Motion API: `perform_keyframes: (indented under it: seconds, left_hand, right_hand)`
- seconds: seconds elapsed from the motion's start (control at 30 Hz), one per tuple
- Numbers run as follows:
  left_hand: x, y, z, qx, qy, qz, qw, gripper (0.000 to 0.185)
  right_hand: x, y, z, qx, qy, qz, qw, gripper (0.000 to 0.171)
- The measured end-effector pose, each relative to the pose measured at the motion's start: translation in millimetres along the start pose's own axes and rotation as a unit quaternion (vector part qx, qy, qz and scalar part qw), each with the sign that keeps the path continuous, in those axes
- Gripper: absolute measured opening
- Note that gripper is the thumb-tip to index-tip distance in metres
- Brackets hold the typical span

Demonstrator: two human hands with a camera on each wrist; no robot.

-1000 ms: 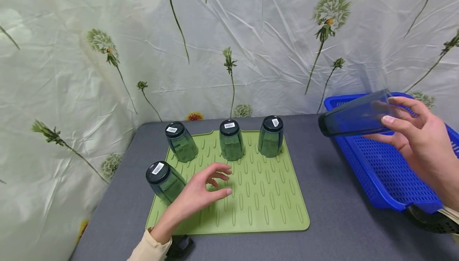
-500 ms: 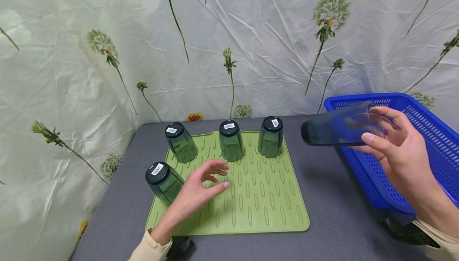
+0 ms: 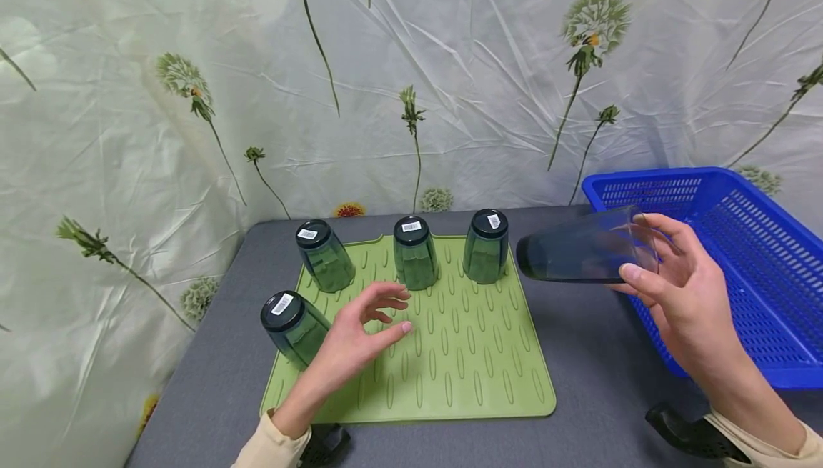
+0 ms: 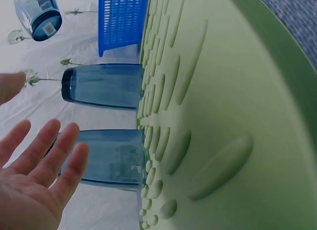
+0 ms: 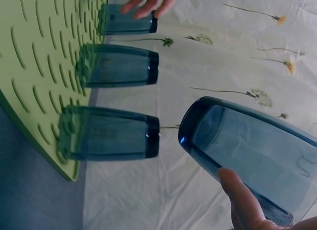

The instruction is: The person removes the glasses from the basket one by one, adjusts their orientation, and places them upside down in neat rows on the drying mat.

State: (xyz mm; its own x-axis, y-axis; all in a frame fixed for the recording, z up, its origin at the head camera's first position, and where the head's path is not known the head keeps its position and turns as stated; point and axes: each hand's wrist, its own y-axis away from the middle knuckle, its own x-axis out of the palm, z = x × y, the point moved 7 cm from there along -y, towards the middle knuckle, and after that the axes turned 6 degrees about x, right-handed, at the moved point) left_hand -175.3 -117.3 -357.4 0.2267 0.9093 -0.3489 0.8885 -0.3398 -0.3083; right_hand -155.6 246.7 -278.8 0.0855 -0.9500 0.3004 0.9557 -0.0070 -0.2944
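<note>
A tinted drinking glass lies nearly level in the air, its dark base toward the left. My right hand grips it near the rim, thumb in front and fingers behind. In the right wrist view the held glass fills the lower right. My left hand hovers over the green drying mat, fingers relaxed and apart, holding nothing. Upside down on the mat stand a back-left glass, a back-middle glass, a back-right glass and a front-left glass, partly hidden by the left hand.
A blue plastic basket stands at the right, partly behind the right hand and forearm. The grey tabletop shows between mat and basket. A flower-printed sheet hangs behind the table.
My right hand has carried the glass left and slightly down, from over the basket toward the mat's right edge. The left hand has barely moved; the standing glasses are unchanged.
</note>
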Motion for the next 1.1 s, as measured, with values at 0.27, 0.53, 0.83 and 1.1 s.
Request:
perform_keyframes:
  seconds: [0.27,0.53,0.83,1.1]
  left_hand:
    - [0.3,-1.1,-5.4,0.011,0.022,-0.022,0.9994,0.048]
    - [3.6,-2.3,-5.5,0.009,0.009,-0.003,0.9999,0.050]
    - [7.8,-1.9,-7.1,0.011,0.019,0.004,0.9997,0.053]
    - [12.6,-1.5,-6.8,0.013,0.026,0.013,0.9995,0.056]
  right_hand:
    - [7,3,-14,0.009,0.005,0.005,1.000,0.057]
    - [14,3,-29,0.011,-0.037,0.019,0.999,0.056]
    - [26,6,-46,0.035,-0.028,0.032,0.998,0.054]
    - [38,11,-59,0.041,-0.026,0.052,0.997,0.054]
